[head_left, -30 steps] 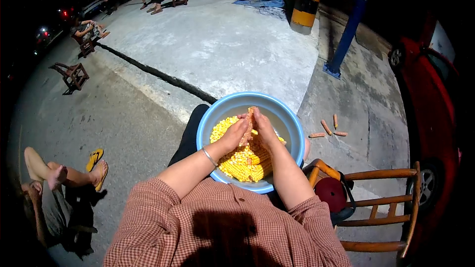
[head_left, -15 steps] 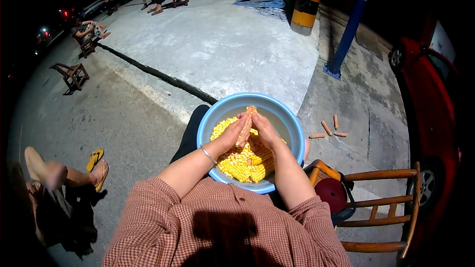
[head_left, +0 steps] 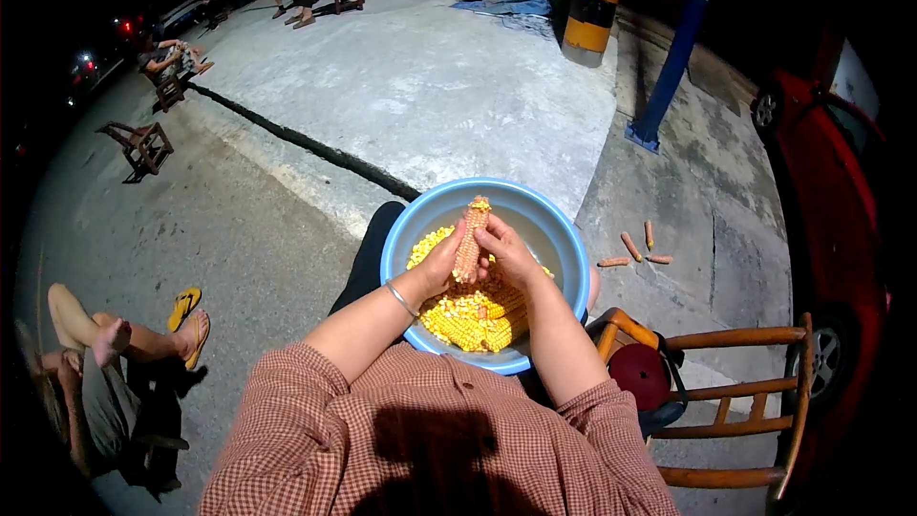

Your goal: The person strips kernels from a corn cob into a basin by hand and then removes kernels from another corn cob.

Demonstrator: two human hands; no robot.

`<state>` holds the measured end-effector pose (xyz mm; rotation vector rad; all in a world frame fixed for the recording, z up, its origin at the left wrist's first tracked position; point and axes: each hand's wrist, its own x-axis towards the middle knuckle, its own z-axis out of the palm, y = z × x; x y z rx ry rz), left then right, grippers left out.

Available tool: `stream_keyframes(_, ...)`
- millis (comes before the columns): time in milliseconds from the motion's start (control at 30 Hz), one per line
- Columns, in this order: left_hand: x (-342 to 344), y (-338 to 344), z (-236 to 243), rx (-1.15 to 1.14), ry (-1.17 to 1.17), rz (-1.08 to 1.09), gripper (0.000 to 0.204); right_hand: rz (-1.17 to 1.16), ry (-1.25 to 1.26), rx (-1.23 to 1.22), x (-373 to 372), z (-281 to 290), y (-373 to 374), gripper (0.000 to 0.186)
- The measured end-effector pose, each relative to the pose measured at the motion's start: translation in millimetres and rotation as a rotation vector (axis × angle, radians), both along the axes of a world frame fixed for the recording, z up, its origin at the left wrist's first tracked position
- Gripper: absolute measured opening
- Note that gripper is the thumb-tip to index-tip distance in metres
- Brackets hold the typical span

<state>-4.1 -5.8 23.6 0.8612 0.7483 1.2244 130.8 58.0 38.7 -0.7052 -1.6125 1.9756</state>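
Observation:
Between both hands stands a corn cob [head_left: 471, 247], mostly stripped to its pinkish core, with a few yellow kernels left at its top end. My left hand [head_left: 443, 258] is closed round its left side, a silver bangle on that wrist. On the cob's right side my right hand [head_left: 506, 250] grips it with thumb and fingers. Below them a blue plastic basin [head_left: 565, 247] rests on my lap. Inside it lie loose yellow corn kernels [head_left: 421, 248] and several unshelled corn ears [head_left: 478, 323], partly hidden by my hands and forearms.
Several bare cobs [head_left: 631, 247] lie on the concrete to the right, near a wooden chair [head_left: 735, 382]. A red car [head_left: 831, 201] stands beyond. At left sits a person with bare legs [head_left: 84, 330] beside yellow flip-flops [head_left: 184, 306]. A low wooden chair [head_left: 143, 145] stands farther off.
The cob has turned more upright between my hands, and my fingers have shifted along it. At left, the seated person's foot and leg have moved slightly.

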Motion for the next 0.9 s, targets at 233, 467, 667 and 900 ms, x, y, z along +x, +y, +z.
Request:
stream_keyframes(233, -1.5, 20.2, -24.9, 0.279, 0.488, 0.589, 0.028, -0.398, 0.042, 0.435, -5.8, -24.9, 12.8, 0.034)
stream_keyframes(467, 1.9, 12.7, -4.1, 0.343, 0.289, 0.559, 0.024, -0.366, -0.197, 0.699, -7.4, -9.0, -4.5, 0.033)
stream_keyframes(667, -12.3, 16.7, -10.2, 0.114, 0.291, 0.602, 0.025, -0.164, -0.117, 0.495, -2.3, -3.7, -2.1, 0.036)
stream_keyframes(900, -7.7, 14.3, -10.7, 0.163, 0.272, 0.68, 0.033, -0.177, 1.069, -0.558, 34.3, 17.1, 27.4, 0.046)
